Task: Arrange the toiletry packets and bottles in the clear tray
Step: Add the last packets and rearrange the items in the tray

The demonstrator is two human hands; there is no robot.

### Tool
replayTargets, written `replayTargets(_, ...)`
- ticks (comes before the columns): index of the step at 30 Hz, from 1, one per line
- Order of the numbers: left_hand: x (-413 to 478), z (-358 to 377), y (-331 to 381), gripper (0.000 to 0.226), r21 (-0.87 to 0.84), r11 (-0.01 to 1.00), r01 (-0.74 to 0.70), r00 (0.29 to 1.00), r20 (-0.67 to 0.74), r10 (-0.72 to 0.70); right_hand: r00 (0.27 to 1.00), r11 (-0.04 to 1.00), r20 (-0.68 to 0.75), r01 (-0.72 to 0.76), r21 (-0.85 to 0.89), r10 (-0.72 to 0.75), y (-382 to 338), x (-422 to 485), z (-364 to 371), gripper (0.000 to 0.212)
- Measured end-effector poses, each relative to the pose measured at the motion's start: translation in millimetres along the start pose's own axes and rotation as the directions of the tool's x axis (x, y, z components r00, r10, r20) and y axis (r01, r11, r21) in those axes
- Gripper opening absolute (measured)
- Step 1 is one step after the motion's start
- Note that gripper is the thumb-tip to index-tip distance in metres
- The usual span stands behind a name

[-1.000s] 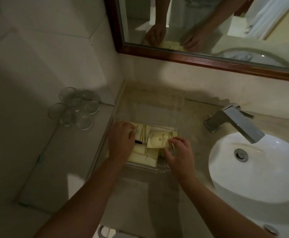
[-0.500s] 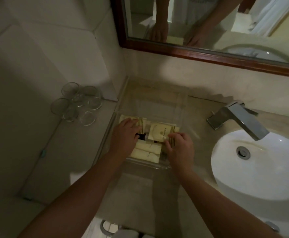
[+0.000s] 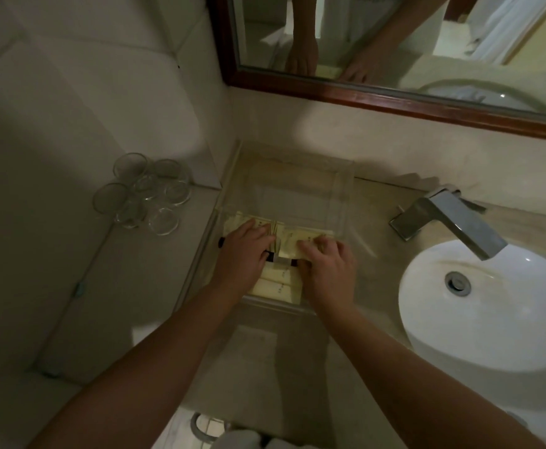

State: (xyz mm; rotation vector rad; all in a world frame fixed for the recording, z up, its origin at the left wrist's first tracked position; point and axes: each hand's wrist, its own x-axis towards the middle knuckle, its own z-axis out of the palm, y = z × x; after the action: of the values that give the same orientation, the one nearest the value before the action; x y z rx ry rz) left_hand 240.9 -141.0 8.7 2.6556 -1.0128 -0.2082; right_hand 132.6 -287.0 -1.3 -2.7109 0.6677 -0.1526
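A clear tray (image 3: pixel 346 196) sits on the beige counter in the corner by the wall. Cream toiletry packets (image 3: pixel 289 244) with gold stripes lie across its near half, and cream tubes (image 3: pixel 274 288) lie side by side along its front edge. Between them shows a small bottle with a black cap (image 3: pixel 283 262). My left hand (image 3: pixel 244 254) rests flat on the left packets, fingers together. My right hand (image 3: pixel 328 265) presses down on the right packets with bent fingers. Neither hand visibly lifts anything. The tray's far half holds nothing.
Several upturned glasses (image 3: pixel 145 196) stand on the tiled ledge to the left. A chrome faucet (image 3: pixel 449 218) and white basin (image 3: pixel 492 306) lie to the right. A wood-framed mirror (image 3: pixel 394 98) hangs above. White towels (image 3: pixel 249 440) show at the bottom edge.
Both hands have lowered onto the packets: the left slid left and flattened, and the right moved over the square packet it had held by its edge.
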Motion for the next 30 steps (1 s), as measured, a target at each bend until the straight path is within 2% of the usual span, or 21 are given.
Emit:
replayTargets(5,1,1,7,0.038,-0.006,1.0,-0.021,0.999,0.032,0.021,0.994,0.994,-0.011,-0.107,0.038,0.107,0,4,-3,0.038)
replayTargets(10,3,0,1,0.029,0.022,1.0,-0.012,1.0,-0.004,0.012,0.998,0.997,-0.022,-0.066,0.04,0.067,-2,5,-3,0.039)
replayTargets(19,0,2,-2,0.028,0.019,0.999,-0.046,0.999,-0.018,0.046,0.995,0.993,-0.048,-0.089,0.077,0.093,-4,11,1,0.032)
replayTargets(25,-3,7,2,0.029,0.021,0.997,-0.08,0.996,-0.04,0.081,0.994,0.971,-0.034,-0.095,0.218,0.105,2,1,-2,0.035)
replayTargets(30,-3,9,3,0.029,-0.049,0.997,-0.059,0.997,-0.049,0.056,0.985,0.956,-0.086,-0.121,0.266,0.149,9,-18,-11,0.036)
